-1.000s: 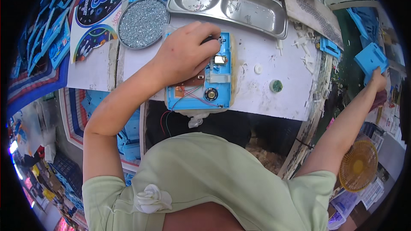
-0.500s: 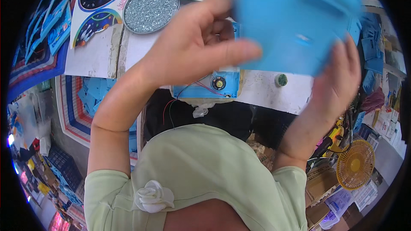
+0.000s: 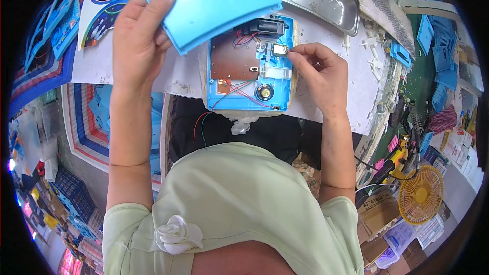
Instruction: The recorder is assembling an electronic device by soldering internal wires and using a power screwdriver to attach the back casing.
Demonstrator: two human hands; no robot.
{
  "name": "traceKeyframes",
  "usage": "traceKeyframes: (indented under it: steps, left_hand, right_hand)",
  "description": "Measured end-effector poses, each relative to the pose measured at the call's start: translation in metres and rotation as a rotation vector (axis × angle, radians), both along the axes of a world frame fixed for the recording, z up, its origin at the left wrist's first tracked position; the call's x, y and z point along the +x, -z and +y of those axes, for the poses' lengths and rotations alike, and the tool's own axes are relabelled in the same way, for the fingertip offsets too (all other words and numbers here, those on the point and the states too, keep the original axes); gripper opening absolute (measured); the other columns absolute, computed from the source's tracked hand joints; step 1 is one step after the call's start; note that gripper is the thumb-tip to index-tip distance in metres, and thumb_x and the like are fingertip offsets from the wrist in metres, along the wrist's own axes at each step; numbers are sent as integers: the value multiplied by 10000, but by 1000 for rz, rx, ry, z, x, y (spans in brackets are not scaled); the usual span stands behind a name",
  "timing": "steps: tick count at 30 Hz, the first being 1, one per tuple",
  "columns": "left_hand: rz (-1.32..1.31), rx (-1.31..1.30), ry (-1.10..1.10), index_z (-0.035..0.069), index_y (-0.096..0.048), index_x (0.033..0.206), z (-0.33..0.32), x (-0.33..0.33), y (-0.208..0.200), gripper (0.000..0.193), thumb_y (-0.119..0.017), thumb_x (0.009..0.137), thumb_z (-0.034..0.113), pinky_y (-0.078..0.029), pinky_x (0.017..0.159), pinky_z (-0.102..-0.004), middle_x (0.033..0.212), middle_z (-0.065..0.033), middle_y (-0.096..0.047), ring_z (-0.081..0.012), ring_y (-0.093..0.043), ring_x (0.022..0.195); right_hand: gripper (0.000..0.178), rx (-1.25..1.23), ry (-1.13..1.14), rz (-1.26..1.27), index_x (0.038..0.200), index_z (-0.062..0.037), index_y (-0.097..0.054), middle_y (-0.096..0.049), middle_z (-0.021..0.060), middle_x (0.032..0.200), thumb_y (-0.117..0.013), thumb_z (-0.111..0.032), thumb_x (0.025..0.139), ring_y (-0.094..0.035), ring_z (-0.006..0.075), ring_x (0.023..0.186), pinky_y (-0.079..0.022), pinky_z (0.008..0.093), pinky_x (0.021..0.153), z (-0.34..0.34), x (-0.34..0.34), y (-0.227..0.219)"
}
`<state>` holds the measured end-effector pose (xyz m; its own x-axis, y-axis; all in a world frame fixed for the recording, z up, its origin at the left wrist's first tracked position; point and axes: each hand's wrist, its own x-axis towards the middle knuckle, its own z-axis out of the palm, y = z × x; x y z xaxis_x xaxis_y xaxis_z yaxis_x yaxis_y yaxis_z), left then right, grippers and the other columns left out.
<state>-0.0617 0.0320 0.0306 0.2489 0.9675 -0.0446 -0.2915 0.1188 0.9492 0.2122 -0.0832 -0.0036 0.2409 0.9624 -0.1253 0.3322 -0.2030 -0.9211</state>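
My left hand (image 3: 140,30) grips the near left edge of a flat blue plastic cover (image 3: 219,0), thumb on top, and holds it raised over the far left of the work. Beneath and to its right lies an open blue plastic housing (image 3: 239,103). Inside it are a brown circuit board (image 3: 232,58), a round speaker (image 3: 264,91), a black block (image 3: 267,26) and red and green wires (image 3: 239,88). At the housing's right side, my right hand (image 3: 321,69) pinches the edge of a small silvery rectangular part (image 3: 280,50) with thumb and forefinger. Two loose wires hang off the front edge.
A steel tray (image 3: 326,0) with small metal pieces stands behind the housing. White plastic pieces (image 3: 374,56) lie to the right. Blue parts fill a striped bin (image 3: 86,122) at the left. A yellow fan (image 3: 420,194) stands lower right, near a cable.
The blue cover went from the right side to the upper left and is now in my left hand alone. My right hand let go of it and moved to the small part in the housing.
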Motion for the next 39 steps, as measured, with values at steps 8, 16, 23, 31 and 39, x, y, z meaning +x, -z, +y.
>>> traceKeyframes:
  steps: [8,16,23,31,39]
  left_hand:
    - [-28,-34,2,7,-669,1150,-13,-6,13,257,-683,1006,219,-226,434,-184,745,21,-621,0,-347,485]
    - [-45,-25,-24,15,-655,1123,-18,-10,18,242,-691,999,220,-259,457,-174,796,8,-644,-1,-371,509]
    - [-82,-49,37,9,-649,1143,-16,-6,16,253,-686,999,214,-254,444,-193,750,18,-632,-3,-374,502]
    - [-54,-108,263,-38,-580,1330,-14,21,1,390,-648,1008,172,-475,614,-216,952,-64,-686,-93,-609,728]
    - [851,574,312,74,-488,1521,-57,18,20,732,-792,860,154,-405,563,-249,684,-3,-505,-96,-480,616]
  right_hand:
    - [178,-35,59,-132,845,29,-730,-656,42,651,-769,-142,814,-578,94,590,-471,256,590,7,-14,-3]
    - [169,-34,114,-339,798,27,-717,-674,111,635,-723,-140,779,-650,187,567,-510,315,597,9,-29,-11]
    - [296,125,64,-159,1161,26,-670,-698,50,749,-730,-141,925,-629,93,669,-484,227,616,4,-16,-28]
    - [622,206,-2,130,1506,17,-397,-643,15,748,-692,-78,967,-582,80,666,-443,217,601,5,-18,-57]
    - [554,116,17,-173,1505,40,-419,-492,16,594,-596,-59,990,-447,87,533,-372,240,541,-89,-33,6]
